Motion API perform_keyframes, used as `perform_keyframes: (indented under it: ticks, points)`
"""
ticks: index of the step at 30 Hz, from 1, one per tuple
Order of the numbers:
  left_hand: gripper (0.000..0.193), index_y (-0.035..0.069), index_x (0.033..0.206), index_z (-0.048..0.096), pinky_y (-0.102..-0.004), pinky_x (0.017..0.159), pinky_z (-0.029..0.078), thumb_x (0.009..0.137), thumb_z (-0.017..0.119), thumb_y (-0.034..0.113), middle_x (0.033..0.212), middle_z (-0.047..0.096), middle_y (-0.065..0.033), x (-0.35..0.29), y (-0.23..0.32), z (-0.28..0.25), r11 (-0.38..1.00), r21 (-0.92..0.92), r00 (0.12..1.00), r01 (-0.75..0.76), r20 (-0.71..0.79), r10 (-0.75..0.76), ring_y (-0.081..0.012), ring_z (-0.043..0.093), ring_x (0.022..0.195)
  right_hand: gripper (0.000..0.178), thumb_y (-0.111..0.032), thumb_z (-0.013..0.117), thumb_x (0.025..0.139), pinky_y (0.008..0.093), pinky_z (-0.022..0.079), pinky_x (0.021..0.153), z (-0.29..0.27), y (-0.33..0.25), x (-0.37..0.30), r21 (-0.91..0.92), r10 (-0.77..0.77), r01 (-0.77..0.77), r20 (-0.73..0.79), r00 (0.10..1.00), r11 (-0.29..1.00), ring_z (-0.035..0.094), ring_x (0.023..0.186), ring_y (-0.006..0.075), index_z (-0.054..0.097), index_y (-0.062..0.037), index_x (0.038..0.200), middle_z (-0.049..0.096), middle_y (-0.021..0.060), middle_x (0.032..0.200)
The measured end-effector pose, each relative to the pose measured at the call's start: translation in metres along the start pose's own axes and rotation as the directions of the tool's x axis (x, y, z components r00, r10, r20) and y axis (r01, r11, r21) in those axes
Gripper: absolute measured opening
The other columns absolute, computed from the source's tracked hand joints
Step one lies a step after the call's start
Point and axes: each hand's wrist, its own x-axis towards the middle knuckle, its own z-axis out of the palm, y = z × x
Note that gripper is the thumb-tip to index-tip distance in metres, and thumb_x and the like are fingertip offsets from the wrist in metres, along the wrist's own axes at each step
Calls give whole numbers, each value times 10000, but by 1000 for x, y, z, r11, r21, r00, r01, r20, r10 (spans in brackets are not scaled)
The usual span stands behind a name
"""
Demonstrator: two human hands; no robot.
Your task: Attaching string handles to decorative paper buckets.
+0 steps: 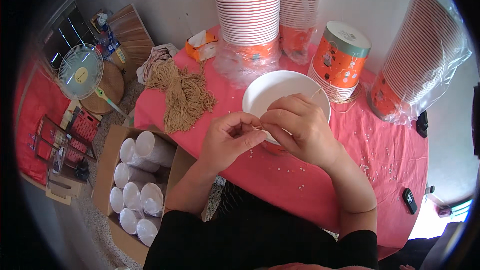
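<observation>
In front of me a white-lined paper bucket (272, 86) with an orange outside stands upright on the table. Both my hands meet over its near rim. My left hand (232, 137) pinches a thin tan string with thumb and forefinger. Fingertips of my right hand (300, 125) close on the same string, right beside the left fingertips. A loose end of the string (317, 92) shows above the right hand, near the bucket's far right rim. My fingers hide most of the string and the near side of the bucket.
A tan string bundle (182, 95) lies left on the pink tablecloth (345, 190). Tall bucket stacks (247, 7) and a plastic-wrapped stack (415, 55) stand behind. Right of my bucket are upturned orange buckets (340, 60). A carton (107, 170) of white wrapped cups sits lower left; a remote (410, 201) lies right.
</observation>
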Motion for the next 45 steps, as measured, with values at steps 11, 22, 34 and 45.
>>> perform_keyframes:
  ticks: [11,22,34,45]
  points:
    - [65,23,924,612,-172,564,397,872,643,1,787,607,34,2,-2,6,990,135,999,-39,-25,43,1,517,678,111,-58,685,773,409,479,716,-5,1,-3,233,157,-173,85,984,957,625,768,317,639,-37,872,639,102,794]
    - [169,46,909,630,-200,484,371,786,679,-58,768,611,-7,4,-9,14,736,518,860,-437,1,510,-53,511,595,82,-54,602,845,430,480,708,-8,-2,-2,419,265,-336,219,939,844,611,772,390,601,21,878,623,181,797]
    - [86,26,948,615,-178,571,394,878,626,-24,820,591,19,-4,-14,13,964,165,966,-207,-123,228,-11,504,666,119,-97,642,863,384,487,600,-10,-5,-2,382,406,-519,341,848,764,638,667,300,618,19,857,627,164,725]
    - [97,27,1005,585,-171,577,362,921,603,73,831,571,35,-4,-6,4,949,-308,993,72,-63,-96,-5,463,675,208,47,714,741,321,513,586,2,-9,-2,131,64,-65,13,998,989,647,733,207,619,-27,910,632,91,930]
